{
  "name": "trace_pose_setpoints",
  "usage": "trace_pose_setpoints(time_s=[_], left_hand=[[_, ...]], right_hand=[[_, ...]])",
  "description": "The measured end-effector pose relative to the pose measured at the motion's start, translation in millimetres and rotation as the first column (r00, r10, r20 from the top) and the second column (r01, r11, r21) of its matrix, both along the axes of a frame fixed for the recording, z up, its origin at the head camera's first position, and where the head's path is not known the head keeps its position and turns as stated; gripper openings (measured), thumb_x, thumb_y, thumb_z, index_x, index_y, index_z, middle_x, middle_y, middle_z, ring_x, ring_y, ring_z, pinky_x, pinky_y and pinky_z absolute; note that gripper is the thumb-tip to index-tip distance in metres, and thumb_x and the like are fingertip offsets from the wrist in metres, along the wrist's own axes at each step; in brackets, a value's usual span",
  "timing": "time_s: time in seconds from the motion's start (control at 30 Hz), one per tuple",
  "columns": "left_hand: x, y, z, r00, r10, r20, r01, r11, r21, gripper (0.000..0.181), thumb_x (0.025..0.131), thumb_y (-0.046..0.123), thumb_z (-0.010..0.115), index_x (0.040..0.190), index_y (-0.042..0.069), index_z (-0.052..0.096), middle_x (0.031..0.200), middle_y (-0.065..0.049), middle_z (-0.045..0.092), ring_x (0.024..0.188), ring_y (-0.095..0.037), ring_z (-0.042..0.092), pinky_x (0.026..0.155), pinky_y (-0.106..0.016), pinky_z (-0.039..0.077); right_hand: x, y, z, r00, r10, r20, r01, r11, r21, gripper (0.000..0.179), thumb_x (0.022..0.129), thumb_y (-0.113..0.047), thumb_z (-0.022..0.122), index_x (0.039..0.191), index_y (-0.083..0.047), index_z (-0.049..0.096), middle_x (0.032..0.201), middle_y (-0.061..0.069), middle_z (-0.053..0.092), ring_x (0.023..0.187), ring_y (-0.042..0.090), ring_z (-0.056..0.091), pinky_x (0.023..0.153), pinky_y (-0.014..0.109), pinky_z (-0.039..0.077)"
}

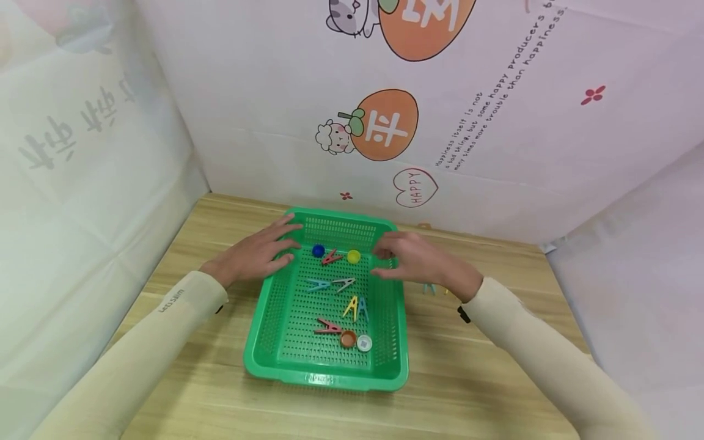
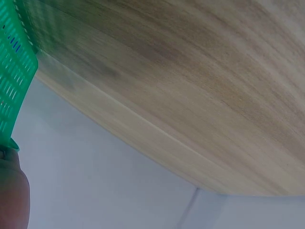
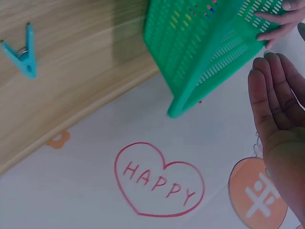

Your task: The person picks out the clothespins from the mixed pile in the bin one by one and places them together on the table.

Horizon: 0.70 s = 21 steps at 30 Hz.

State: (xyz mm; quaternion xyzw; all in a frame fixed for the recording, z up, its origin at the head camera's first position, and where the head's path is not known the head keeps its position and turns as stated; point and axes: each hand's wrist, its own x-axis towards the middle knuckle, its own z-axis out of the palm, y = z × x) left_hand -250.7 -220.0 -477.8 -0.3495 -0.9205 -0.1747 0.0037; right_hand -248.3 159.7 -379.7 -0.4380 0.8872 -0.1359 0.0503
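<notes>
A green plastic basket (image 1: 324, 379) stands on the wooden table. My left hand (image 1: 255, 253) is at its left rim with the fingers spread over the inside. Above the right rim is my right hand (image 1: 415, 260), holding nothing; its fingers look straight in the right wrist view. Inside the basket lie a blue cap (image 1: 318, 250), a yellow cap (image 1: 354, 256), a brown cap (image 1: 348, 339) and a white cap (image 1: 364, 343). Several clothespins lie among them, including a red clothespin (image 1: 329, 327), a yellow clothespin (image 1: 351, 307) and a white clothespin (image 1: 344, 283).
To the right of the basket, a light blue clothespin (image 3: 21, 52) lies on the table (image 1: 467, 366). A yellow piece (image 1: 447, 291) beside it is partly hidden by my right arm. A printed white sheet (image 1: 264, 122) covers the wall behind.
</notes>
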Motion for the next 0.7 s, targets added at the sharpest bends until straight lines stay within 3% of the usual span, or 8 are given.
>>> trace_pose_setpoints(time_s=[0.37,0.7], left_hand=[[0.2,-0.9,-0.4,1.0,0.001,-0.006,0.0,1.0,0.014,0.037,0.112,0.027,0.057,0.137,0.004,0.073,0.175,-0.018,0.037,0.171,-0.041,0.011,0.134,-0.063,0.025],[-1.2,-0.7,0.3,1.0,0.001,-0.001,-0.001,1.0,0.02,0.039,0.112,0.027,0.057,0.139,0.003,0.072,0.175,-0.017,0.037,0.171,-0.04,0.011,0.135,-0.062,0.025]], right_hand=[[4.5,-31,5.9,0.988,0.141,0.055,-0.145,0.987,0.072,0.035,0.098,-0.032,0.083,0.122,-0.008,0.078,0.114,0.002,0.075,0.098,0.012,0.07,0.088,0.03,0.064],[6.7,-57,-4.6,0.96,0.256,0.113,-0.274,0.942,0.196,0.032,0.101,-0.033,0.08,0.123,-0.01,0.078,0.119,0.004,0.077,0.102,0.015,0.074,0.089,0.03,0.064]])
